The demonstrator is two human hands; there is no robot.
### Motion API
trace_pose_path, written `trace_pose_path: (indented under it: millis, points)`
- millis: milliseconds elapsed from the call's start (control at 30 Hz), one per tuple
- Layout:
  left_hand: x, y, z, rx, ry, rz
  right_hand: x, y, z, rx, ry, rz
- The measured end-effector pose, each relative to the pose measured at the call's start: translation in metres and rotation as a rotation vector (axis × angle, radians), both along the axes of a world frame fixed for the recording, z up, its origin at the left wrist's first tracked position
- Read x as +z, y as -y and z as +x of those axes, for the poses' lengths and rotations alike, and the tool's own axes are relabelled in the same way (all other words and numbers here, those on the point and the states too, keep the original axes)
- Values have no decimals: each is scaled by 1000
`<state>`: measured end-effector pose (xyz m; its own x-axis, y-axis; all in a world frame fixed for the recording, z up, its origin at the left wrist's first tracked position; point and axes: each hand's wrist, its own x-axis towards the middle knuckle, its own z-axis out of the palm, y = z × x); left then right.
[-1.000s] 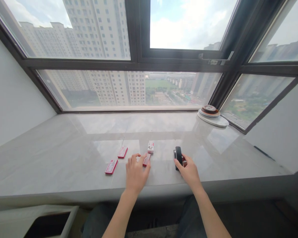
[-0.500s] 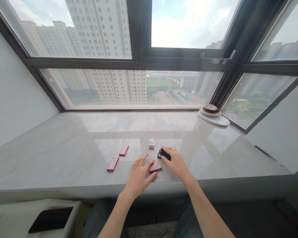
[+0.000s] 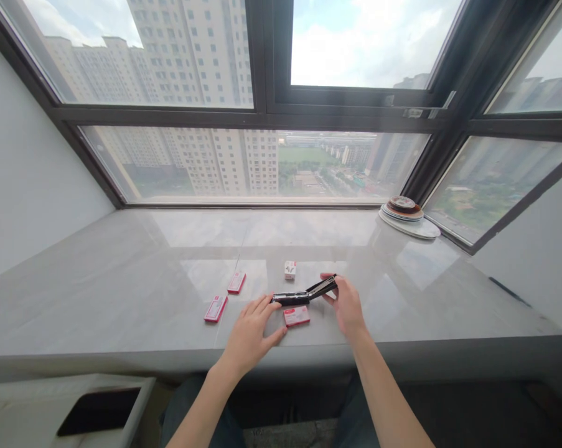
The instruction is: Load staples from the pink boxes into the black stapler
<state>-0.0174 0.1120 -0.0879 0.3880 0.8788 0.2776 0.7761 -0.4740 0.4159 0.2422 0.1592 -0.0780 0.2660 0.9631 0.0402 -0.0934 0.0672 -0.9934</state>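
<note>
A black stapler (image 3: 290, 298) lies opened out wide above a red and white box (image 3: 297, 316). My right hand (image 3: 348, 305) grips its raised right arm between thumb and fingers. My left hand (image 3: 252, 330) has its fingertips at the stapler's left end, with the thumb apart, pointing at the red and white box; whether it grips the stapler is unclear. Behind the stapler stands a small white box (image 3: 290, 270). Two more red and white boxes, one nearer (image 3: 215, 309) and one farther (image 3: 236, 282), lie to the left.
The pale stone sill (image 3: 122, 280) runs below the windows. A stack of plates (image 3: 409, 224) sits at its back right corner. A dark thin strip (image 3: 509, 291) lies at the right wall. Below left is a white surface (image 3: 33, 410) with a dark panel.
The stapler has been unfolded and now stretches between both hands. My right hand has moved slightly right with its arm; my left hand has shifted left, uncovering more of the box below.
</note>
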Motion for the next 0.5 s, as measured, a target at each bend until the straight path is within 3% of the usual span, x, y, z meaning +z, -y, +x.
trace_pose_path:
  millis: [100,167,300,400,500]
  points:
    - [-3,-1,3,10,7,-11,-18,11,41,-1,60,-254]
    - [-5,-2,7,35,17,-11,-25,21,47,52,177,-364]
    - [-5,-5,14,74,42,-4,-28,32,12,321,364,-356]
    - [-3,-5,13,64,71,-6,-30,31,-15,310,485,-229]
    - [-1,-5,9,37,103,-7,-34,28,-13,309,522,-232]
